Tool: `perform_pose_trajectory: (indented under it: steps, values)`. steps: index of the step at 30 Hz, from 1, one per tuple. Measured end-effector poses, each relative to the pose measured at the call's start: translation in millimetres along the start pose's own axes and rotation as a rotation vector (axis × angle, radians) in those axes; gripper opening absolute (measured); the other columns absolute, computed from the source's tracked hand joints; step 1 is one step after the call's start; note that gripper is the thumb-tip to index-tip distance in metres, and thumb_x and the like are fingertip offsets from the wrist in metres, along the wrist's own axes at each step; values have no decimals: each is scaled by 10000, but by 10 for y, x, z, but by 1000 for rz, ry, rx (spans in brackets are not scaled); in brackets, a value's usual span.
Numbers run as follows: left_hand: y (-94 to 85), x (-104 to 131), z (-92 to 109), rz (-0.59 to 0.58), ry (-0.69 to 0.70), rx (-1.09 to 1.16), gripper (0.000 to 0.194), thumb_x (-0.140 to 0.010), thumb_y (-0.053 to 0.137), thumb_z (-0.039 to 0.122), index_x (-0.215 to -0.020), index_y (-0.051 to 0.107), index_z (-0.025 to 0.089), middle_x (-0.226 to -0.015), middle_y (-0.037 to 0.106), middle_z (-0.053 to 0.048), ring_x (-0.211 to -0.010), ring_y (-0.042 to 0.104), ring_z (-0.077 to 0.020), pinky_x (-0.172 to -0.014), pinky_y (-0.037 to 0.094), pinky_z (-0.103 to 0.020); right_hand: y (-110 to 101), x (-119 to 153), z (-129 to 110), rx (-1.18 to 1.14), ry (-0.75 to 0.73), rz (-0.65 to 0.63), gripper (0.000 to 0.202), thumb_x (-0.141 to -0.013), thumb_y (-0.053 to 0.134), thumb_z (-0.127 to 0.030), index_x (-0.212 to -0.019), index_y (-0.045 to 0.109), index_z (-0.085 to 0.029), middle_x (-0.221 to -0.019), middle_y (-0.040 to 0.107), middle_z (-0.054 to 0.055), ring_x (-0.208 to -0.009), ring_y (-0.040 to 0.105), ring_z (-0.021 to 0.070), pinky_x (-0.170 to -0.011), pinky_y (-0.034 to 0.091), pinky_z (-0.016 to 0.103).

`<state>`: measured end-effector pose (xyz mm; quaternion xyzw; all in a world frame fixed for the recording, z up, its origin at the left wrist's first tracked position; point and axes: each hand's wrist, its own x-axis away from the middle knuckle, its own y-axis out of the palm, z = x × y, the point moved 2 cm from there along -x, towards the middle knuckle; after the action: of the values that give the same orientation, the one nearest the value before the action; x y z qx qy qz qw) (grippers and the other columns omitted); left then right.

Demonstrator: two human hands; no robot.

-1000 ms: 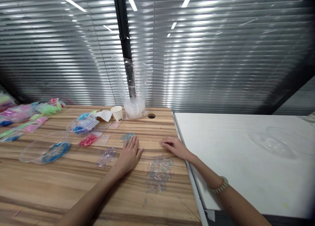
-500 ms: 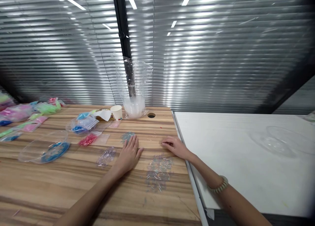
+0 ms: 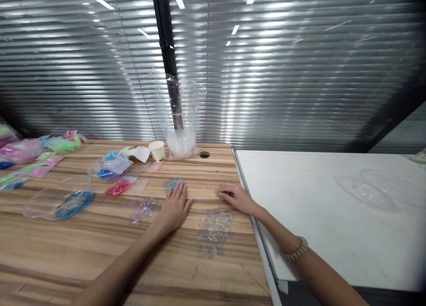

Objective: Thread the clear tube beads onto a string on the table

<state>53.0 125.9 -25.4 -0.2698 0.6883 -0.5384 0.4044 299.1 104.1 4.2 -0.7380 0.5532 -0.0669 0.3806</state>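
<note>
Blue-grey beads: A small pile (image 3: 171, 184) lies on the wood-grain desk (image 3: 109, 257), at 12 o'clock from the left hand (image 3: 173, 208).
Left hand: Flat and open, palm down, thumb set wide, fingertips at the pile's near edge.
Right hand: At 3 o'clock, the right hand (image 3: 237, 198) rests with fingers curled narrow; whether they pinch anything cannot be told.
Loose beads: A lilac pile (image 3: 143, 209) sits at 9 o'clock, a larger clear, tube-shaped spread (image 3: 215, 231) at 4.
Containers: A red bead packet (image 3: 118, 187) lies toward 10 o'clock, a clear dish with blue beads (image 3: 73, 204) at 9.
Far edge: A paper cup (image 3: 157, 151) stands at 11 o'clock, beside a bagged white bowl (image 3: 181, 144) at 12.
</note>
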Motion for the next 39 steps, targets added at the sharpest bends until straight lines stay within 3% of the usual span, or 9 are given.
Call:
perform_pose_trajectory:
  steps: [39]
  values:
    - [-36, -3, 26, -24, 26, -43, 522, -975, 310, 367, -1344, 420, 15, -1437, 342, -192, -1335, 320, -308, -1056, 336, -464, 7, 10, 24, 29, -47, -7, 262, -929, 454, -352, -895, 663, -198, -930, 652, 55, -847, 592, 173, -791, 463, 311]
